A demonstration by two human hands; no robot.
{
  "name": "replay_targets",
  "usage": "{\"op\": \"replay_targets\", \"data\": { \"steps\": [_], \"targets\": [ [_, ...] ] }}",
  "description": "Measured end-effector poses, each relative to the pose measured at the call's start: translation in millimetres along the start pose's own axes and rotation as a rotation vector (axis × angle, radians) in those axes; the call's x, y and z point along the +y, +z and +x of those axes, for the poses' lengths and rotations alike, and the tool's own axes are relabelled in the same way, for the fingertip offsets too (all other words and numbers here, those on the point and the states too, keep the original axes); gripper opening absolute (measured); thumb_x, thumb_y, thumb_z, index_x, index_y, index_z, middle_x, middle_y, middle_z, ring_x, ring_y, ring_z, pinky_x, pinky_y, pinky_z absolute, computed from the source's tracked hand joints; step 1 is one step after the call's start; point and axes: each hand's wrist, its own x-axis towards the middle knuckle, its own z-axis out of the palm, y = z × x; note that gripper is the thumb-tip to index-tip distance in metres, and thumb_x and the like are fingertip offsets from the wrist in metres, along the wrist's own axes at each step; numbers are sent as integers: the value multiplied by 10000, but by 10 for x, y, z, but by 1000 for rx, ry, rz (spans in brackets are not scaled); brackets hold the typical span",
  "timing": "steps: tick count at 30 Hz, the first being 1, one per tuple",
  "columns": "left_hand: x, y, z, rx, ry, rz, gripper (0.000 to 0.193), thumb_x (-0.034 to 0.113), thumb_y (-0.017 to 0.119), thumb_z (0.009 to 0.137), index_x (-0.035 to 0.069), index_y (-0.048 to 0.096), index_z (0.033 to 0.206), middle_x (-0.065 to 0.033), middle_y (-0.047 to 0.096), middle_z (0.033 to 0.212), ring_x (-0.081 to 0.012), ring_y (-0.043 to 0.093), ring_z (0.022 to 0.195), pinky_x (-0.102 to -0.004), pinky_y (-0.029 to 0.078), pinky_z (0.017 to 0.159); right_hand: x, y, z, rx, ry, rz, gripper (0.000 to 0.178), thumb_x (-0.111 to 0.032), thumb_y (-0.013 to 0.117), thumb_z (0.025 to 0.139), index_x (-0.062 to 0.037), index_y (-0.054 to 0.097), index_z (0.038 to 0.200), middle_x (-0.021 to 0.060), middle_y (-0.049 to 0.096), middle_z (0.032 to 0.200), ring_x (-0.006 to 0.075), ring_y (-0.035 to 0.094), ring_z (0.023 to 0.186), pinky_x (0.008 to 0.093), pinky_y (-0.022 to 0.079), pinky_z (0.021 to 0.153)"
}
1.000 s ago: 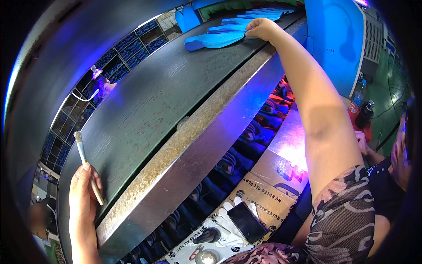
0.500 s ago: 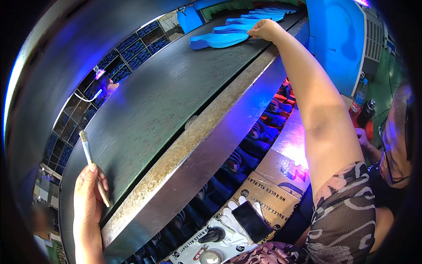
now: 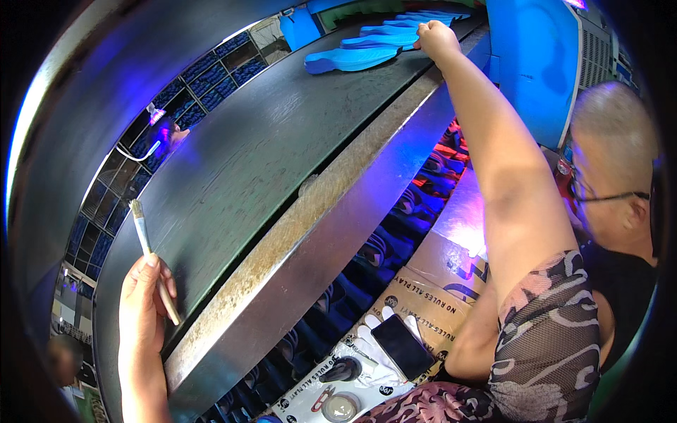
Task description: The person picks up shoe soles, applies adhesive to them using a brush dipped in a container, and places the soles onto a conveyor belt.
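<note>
Upright in my left hand (image 3: 144, 289) is a slim paintbrush (image 3: 143, 229), pinched between thumb and fingers, bristles up, over the near left end of a dark conveyor belt (image 3: 240, 162). My right arm reaches to the far end. There my right hand (image 3: 438, 42) has its fingers pinched together at the right end of a blue shoe sole (image 3: 377, 42), the second in an overlapping row. The nearest blue shoe sole (image 3: 349, 59) lies flat on the belt, apart from my fingers. Several more soles (image 3: 416, 22) lie behind; their far ends are small and partly covered.
A metal rail (image 3: 310, 240) edges the belt. Below it, cardboard (image 3: 423, 303) carries a black phone (image 3: 402, 345), white gloves (image 3: 370, 345) and a round container (image 3: 340, 407). Another person (image 3: 613, 176) sits close on the right. A blue panel (image 3: 532, 70) stands beyond.
My right hand has left the nearest sole and moved slightly farther along the row to the second one. The person at right has leaned into view. My left hand still holds the brush.
</note>
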Motion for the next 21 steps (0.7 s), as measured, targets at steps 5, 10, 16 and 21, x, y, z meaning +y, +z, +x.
{"op": "replay_targets", "data": {
  "steps": [5,10,16,21],
  "targets": [
    [64,60,57,-91,-23,35,321,381,548,944,89,541,812,-17,523,617,-84,445,463,-215,337,409,25,-245,-440,293,-31,285,444,-376,447,929,-51,664,718,104,682,661,228,672,727,388,506,739],
    [18,-31,44,-21,-3,93,314,409,533,940,114,552,833,15,532,626,-67,417,422,-208,324,385,-567,-423,-1910,267,-8,962,470,-415,459,978,-68,544,673,48,548,545,132,473,518,294,386,571],
    [-128,-40,230,-102,104,170,325,432,524,940,124,553,840,34,518,608,-68,446,420,-208,343,395,-596,-1235,-4610,-366,-30,1058,221,-207,438,1012,-30,546,933,28,549,701,107,534,647,257,440,628],
    [-77,-80,128,-36,177,225,326,388,506,959,104,532,801,13,515,579,-83,456,396,-221,336,376,252,-2567,-4781,-312,-91,667,291,-223,407,1006,-1,595,1009,96,635,867,164,612,801,324,469,811]
  ]
}}
